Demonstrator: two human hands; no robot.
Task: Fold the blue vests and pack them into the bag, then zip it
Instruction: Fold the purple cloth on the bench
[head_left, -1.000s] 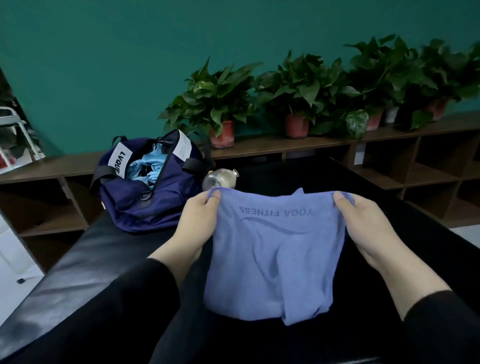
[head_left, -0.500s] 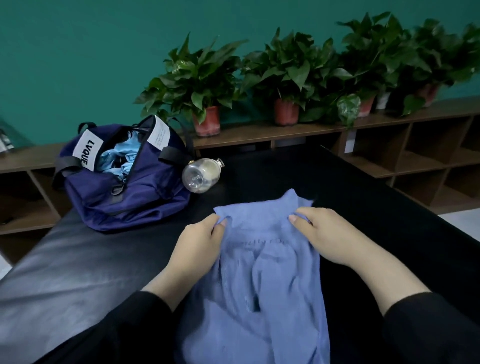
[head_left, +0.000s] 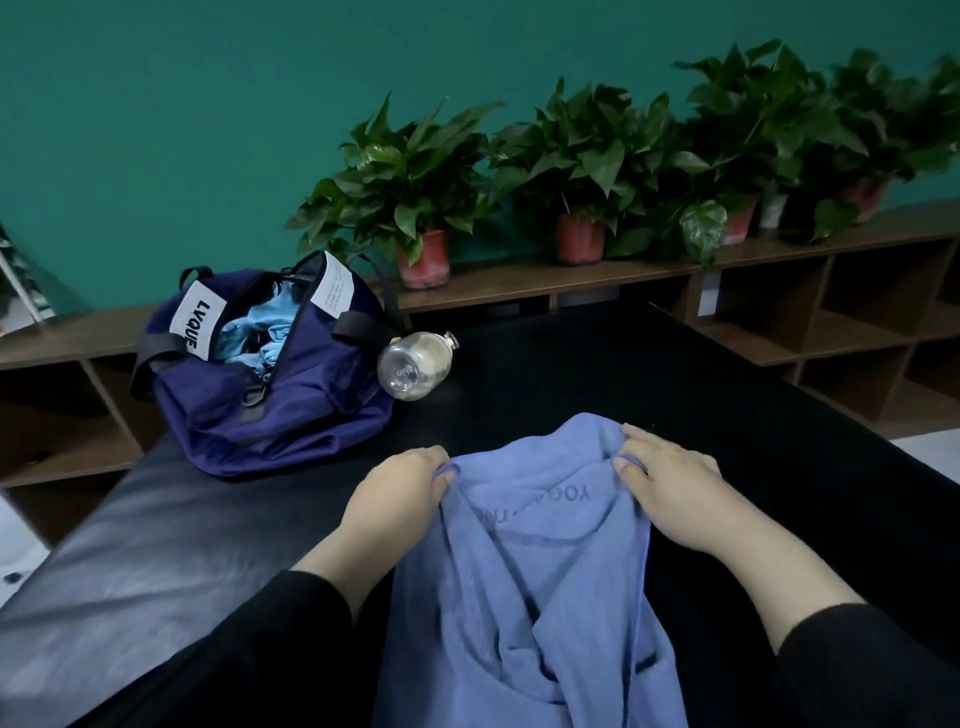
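A blue vest (head_left: 524, 587) with mirrored "YOGA" lettering hangs crumpled in front of me over the black padded bench (head_left: 156, 545). My left hand (head_left: 400, 493) pinches its top left edge and my right hand (head_left: 670, 493) pinches its top right edge, the two hands fairly close together. The navy bag (head_left: 291, 395), labelled LVQUE, lies unzipped at the bench's far left, and light blue clothing (head_left: 260, 338) shows inside its opening.
A clear bottle (head_left: 415, 364) lies on its side just right of the bag. Behind the bench runs a low wooden shelf unit (head_left: 857, 332) carrying several potted plants (head_left: 415, 192) against a teal wall.
The vest went from held spread wide and high to lowered and bunched; my hands came closer together, then spread slightly apart. The view tilted down toward the bench.
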